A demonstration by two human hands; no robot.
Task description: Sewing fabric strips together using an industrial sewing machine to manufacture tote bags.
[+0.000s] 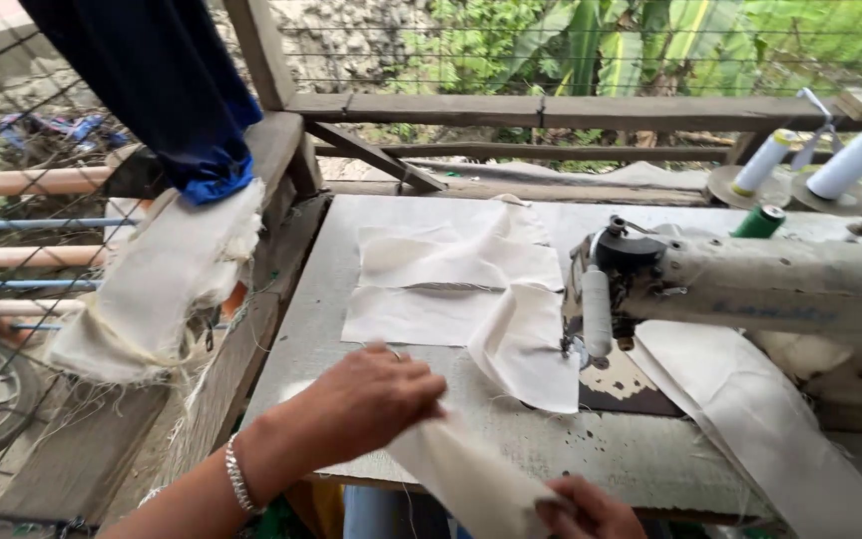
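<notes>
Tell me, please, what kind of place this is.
Probably a small open-air sewing workshop: an industrial sewing machine with thread cones, cut cream fabric pieces, and a wooden railing facing greenery.

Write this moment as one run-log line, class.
left hand: grips cream fabric strip | right hand: grips strip's near end | strip: stretched between hands | sewing machine: right, untouched | table: cut cream pieces

The left hand point(366, 399) lies curled over one end of a cream cloth strip point(461, 469), while the right hand point(591, 511), low at the frame's edge, pinches the other end. Both hover over the near edge of the desk point(331, 269). Further back, cut cream pieces point(451, 274) lie flat beside the sewing machine point(750, 284). Thread spools point(850, 165) stand behind it.
</notes>
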